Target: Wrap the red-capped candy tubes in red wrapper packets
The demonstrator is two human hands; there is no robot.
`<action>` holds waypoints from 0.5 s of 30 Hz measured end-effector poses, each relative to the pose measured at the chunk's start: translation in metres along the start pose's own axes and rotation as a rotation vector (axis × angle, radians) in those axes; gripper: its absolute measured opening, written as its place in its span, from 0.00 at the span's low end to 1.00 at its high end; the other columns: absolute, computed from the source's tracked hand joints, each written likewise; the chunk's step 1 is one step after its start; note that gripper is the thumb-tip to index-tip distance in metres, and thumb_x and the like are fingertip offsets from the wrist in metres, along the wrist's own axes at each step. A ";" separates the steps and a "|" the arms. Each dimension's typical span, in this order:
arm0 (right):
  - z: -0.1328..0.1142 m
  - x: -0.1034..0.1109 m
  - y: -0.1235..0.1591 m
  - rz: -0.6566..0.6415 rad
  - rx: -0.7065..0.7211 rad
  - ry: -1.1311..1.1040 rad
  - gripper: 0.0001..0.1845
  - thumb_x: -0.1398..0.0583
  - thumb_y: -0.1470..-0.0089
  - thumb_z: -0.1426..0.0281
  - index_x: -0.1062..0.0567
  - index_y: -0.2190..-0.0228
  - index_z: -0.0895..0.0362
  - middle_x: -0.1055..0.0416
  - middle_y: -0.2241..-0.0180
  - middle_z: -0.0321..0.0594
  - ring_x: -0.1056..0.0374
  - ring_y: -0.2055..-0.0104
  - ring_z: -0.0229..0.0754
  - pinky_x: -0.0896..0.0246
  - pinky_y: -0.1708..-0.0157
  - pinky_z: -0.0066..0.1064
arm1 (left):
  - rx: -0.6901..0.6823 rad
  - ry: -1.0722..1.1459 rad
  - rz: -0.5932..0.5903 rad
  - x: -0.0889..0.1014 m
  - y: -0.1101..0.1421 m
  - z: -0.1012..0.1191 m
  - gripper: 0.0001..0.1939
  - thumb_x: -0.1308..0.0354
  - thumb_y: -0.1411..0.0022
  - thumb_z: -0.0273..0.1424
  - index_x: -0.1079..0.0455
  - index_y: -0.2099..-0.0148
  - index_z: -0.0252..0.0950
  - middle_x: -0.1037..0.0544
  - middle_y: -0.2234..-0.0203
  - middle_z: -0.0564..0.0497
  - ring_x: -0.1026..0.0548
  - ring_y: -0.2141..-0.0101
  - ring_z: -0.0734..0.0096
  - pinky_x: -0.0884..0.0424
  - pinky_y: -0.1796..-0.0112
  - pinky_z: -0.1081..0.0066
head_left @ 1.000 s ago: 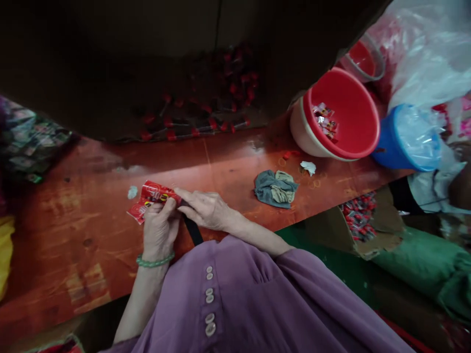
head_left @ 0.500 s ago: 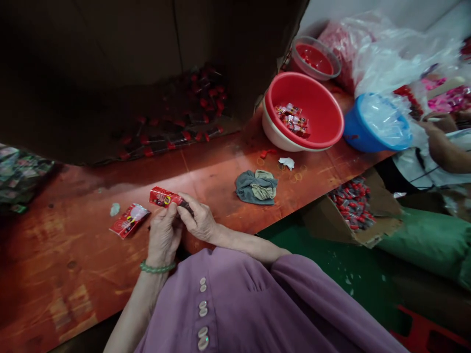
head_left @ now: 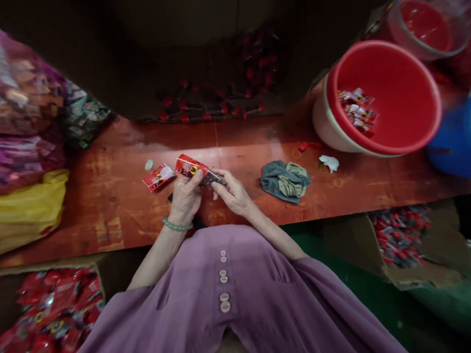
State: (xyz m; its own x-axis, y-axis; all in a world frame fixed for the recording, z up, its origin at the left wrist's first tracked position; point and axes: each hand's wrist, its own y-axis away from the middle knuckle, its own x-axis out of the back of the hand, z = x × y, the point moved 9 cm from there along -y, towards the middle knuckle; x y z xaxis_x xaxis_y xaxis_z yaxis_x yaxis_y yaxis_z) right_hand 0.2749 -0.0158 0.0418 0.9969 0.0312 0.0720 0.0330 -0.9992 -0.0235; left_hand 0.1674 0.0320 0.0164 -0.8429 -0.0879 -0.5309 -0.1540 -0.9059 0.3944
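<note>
While both hands meet above the table (head_left: 128, 211), they hold one red packet (head_left: 189, 166) between them, near the table's front edge. The left hand (head_left: 186, 196), which has a green bracelet (head_left: 177, 225) at its wrist, presses its thumb on the red face; its other fingers are bent behind, and their tips are hidden. The right hand (head_left: 234, 197) pinches the dark end of the packet with thumb and fingers kept close together. Whether this end is the packet's own part or its filling, I cannot tell.

A second packet (head_left: 159, 177) lies flat on the table, just beside the left hand, and a pale scrap (head_left: 148, 164) is near it. To the right of the hands there is a crumpled cloth (head_left: 285, 181), then a white scrap (head_left: 328, 163) with thin rings (head_left: 336, 183) near it. Farther right, a red basin (head_left: 393, 98) sits inside a white one (head_left: 326, 120), with small packs (head_left: 357, 110) in it. Behind the hands, a big box (head_left: 147, 105) in shadow holds red-ended pieces (head_left: 206, 112). A yellow bag (head_left: 33, 208) rests at the left, and below it an open box (head_left: 101, 279) is full of red packs (head_left: 55, 309).
</note>
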 end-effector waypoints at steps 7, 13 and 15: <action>0.007 0.004 -0.001 -0.065 -0.044 -0.255 0.20 0.42 0.39 0.56 0.38 0.51 0.51 0.27 0.59 0.37 0.34 0.78 0.29 0.33 0.72 0.27 | -0.011 -0.048 -0.100 -0.010 0.013 -0.005 0.16 0.23 0.59 0.37 0.23 0.71 0.33 0.20 0.75 0.52 0.24 0.74 0.76 0.27 0.68 0.76; 0.020 0.009 0.001 -0.031 -0.105 -0.362 0.21 0.38 0.42 0.54 0.37 0.57 0.52 0.30 0.70 0.29 0.34 0.80 0.28 0.36 0.76 0.24 | -0.001 -0.120 -0.125 -0.004 0.019 -0.010 0.18 0.24 0.57 0.40 0.22 0.68 0.34 0.18 0.71 0.49 0.21 0.70 0.70 0.24 0.65 0.70; 0.019 0.008 0.003 0.015 -0.090 -0.351 0.20 0.37 0.43 0.54 0.37 0.59 0.53 0.30 0.70 0.28 0.33 0.79 0.28 0.35 0.76 0.24 | -0.028 -0.066 -0.092 0.001 0.019 -0.009 0.21 0.26 0.55 0.45 0.22 0.66 0.35 0.17 0.68 0.47 0.19 0.66 0.67 0.24 0.63 0.69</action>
State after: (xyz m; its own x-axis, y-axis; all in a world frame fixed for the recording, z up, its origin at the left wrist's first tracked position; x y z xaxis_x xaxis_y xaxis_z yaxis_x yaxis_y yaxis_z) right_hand 0.2847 -0.0178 0.0235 0.9615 0.0080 -0.2747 0.0274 -0.9974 0.0668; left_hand 0.1686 0.0105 0.0168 -0.8578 0.0229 -0.5135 -0.2188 -0.9202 0.3245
